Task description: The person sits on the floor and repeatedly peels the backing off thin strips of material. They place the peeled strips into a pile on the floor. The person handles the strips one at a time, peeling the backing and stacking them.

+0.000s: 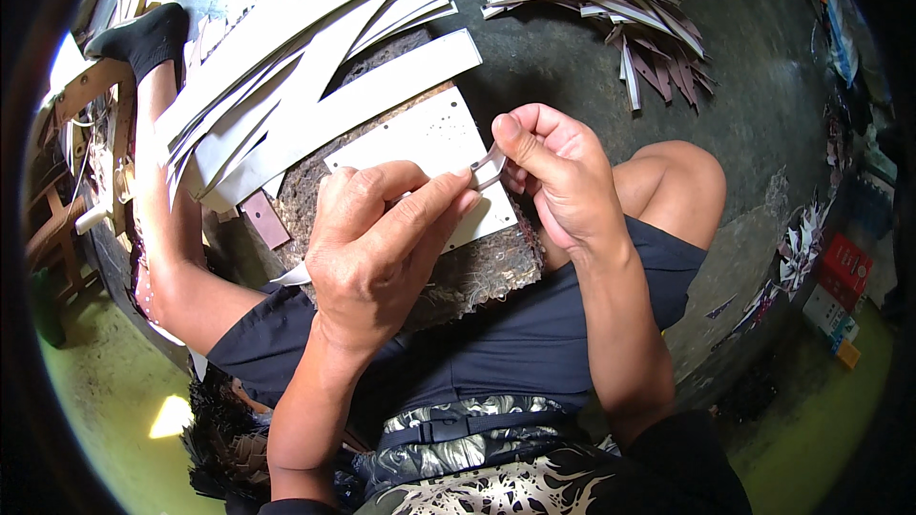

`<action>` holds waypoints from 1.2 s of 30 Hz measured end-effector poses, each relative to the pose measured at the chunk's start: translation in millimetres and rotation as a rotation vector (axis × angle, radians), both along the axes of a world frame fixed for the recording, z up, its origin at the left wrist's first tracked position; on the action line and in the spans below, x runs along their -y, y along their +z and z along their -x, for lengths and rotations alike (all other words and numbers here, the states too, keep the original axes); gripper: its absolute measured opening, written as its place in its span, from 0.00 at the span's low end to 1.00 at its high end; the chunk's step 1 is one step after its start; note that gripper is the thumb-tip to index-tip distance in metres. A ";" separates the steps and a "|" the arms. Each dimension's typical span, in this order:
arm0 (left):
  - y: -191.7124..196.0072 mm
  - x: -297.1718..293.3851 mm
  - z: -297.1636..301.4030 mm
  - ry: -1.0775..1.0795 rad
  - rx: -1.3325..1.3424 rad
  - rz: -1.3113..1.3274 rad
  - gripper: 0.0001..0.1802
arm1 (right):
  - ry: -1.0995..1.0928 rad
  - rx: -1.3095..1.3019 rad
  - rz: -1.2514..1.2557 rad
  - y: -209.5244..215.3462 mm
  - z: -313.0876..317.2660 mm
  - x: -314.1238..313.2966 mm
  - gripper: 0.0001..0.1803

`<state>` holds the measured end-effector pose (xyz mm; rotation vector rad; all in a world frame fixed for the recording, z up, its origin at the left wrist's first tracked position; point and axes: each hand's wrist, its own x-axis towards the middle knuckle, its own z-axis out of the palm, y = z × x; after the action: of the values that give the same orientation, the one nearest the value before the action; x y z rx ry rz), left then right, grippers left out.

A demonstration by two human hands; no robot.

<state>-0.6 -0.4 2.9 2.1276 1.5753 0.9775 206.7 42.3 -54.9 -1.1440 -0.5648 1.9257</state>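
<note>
My left hand (367, 238) lies over a white board (410, 136) marked with several dark dots. Its fingertips are pressed together on a narrow pale strip (490, 168). My right hand (570, 176) pinches the strip's other end between thumb and curled fingers, just past the board's right edge. A white pointed end (292, 275) sticks out beside the left hand; whether it belongs to the same strip is hidden. Beneath the board sits a rough, dark block (510, 277) in front of my lap.
Long white strips (315, 67) lie stacked across the block's far left. Toward the far right, a heap of brown and white strips (658, 14) covers part of the dark floor (763, 86). A small mauve piece (265, 220) lies left of the board. At right is a red box (845, 265).
</note>
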 end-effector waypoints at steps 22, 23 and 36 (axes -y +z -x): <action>2.6 -0.3 1.1 0.000 0.022 0.043 0.18 | 0.071 0.498 0.053 -44.1 -11.7 -16.5 0.12; 2.8 -0.5 1.1 -0.003 0.025 0.043 0.18 | 0.072 0.546 0.052 -45.8 -10.7 -17.0 0.12; 4.9 -1.8 2.5 -0.027 0.020 0.051 0.18 | 0.135 1.233 -0.180 -67.4 -5.2 -26.3 0.16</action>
<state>-3.0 1.5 7.8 2.0927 1.5414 0.9375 211.9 68.6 -122.3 -2.1340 -1.4267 1.0215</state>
